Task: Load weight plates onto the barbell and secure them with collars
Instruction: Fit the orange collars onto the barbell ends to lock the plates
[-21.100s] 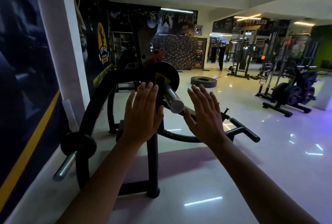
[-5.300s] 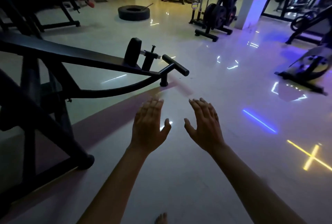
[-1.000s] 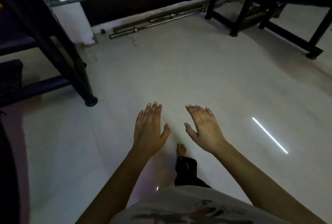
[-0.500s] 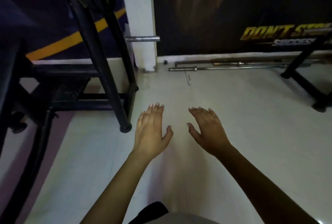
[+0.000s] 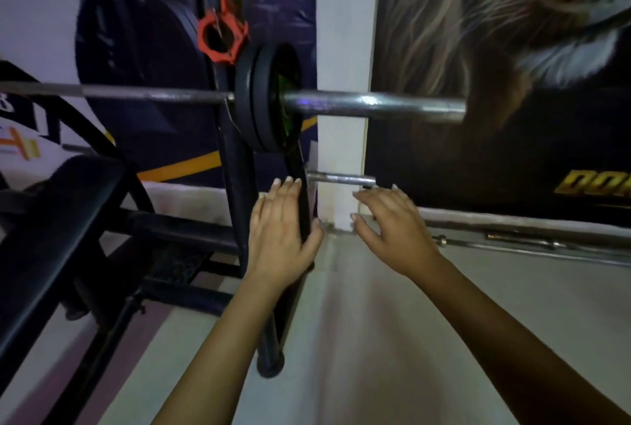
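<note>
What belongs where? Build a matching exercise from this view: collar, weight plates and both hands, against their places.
Things:
1 red collar
2 weight plates
3 left hand
4 right hand

Places:
A on the barbell
B open, beside the rack strut
C above the barbell, at the rack upright
D open, just below the short steel peg

Pairs: 1-C, 2-A, 3-B, 4-D.

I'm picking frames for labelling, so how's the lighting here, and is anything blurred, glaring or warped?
Head view: dim, the bench almost black. Head view: a bright glare spot on the barbell sleeve. Head view: the right hand is motion-smeared, the left hand sharper. Head view: the wide lens bows the rack upright.
</note>
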### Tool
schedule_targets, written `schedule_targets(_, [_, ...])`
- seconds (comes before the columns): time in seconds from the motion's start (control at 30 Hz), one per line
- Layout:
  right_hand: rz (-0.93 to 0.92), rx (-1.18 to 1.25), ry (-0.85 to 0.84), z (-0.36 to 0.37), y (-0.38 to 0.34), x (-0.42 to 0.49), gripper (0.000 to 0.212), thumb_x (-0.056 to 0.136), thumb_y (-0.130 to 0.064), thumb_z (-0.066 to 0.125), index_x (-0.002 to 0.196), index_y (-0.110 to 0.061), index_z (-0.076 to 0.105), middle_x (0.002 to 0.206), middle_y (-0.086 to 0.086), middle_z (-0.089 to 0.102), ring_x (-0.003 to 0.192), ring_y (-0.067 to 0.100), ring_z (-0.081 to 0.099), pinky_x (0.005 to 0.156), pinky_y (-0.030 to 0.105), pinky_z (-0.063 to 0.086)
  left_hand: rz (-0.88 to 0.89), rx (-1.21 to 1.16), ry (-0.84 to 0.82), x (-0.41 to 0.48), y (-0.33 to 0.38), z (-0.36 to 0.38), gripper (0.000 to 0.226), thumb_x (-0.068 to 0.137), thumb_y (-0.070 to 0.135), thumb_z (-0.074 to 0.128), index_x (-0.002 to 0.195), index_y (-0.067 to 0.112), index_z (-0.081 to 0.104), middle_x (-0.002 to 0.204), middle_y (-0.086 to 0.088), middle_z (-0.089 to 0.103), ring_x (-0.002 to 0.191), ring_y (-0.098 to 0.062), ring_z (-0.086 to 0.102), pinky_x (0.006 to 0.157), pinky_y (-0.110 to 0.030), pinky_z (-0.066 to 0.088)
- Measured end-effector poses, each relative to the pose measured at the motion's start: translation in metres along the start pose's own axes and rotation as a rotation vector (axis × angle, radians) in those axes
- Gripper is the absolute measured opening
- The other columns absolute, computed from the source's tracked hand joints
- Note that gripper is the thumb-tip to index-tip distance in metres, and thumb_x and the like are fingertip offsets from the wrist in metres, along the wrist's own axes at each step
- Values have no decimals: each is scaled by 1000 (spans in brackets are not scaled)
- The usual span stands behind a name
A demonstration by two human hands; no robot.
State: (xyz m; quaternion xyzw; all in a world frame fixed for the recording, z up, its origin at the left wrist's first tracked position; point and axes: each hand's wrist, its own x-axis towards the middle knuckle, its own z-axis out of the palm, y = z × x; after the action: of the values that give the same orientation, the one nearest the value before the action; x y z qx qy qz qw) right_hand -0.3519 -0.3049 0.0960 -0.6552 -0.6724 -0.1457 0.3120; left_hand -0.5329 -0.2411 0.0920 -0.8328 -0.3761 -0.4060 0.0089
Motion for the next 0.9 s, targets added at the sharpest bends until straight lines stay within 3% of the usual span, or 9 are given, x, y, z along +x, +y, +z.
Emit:
schedule_targets(0.1, [-64,61,50,7,-1,68,34,87,-25,54,117,-10,57,115,9,63,113,26,54,106,36,26,1,-15,120,54,-26,-1,59,83,24,58,134,3,36,139,-16,43,135,-28,30,110,-49,25])
schedule_targets(0.37, [-199,257,117,14,-17,209,48,90,-32,51,132,-9,45,134,12,50,123,26,45,104,39,34,-134,-257,456,176,-87,-27,45,88,17,52,130,4,41,134,-17,47,128,-30,39,106,-48,32])
schedule_targets(0.43, [-212,304,116,14,-22,237,51,91,-34,51,136,-13,39,141,11,42,130,24,37,106,38,30,-134,-240,435,204,-103,-34,41,89,14,51,128,5,43,131,-15,49,126,-29,41,105,-45,33])
schedule_targets(0.63, [-177,323,51,24,-28,293,53,93,-44,43,140,-22,34,151,6,27,139,22,20,112,40,17,-83,132,255,265,-148,-42,37,86,19,56,121,6,52,119,-16,58,112,-32,50,93,-42,36])
schedule_targets(0.9, [-155,417,46,35,-25,301,50,92,-44,44,137,-22,39,149,6,30,137,20,23,113,41,20,49,344,168,283,-164,-44,23,75,15,67,97,6,68,99,-19,67,104,-39,55,87,-45,41])
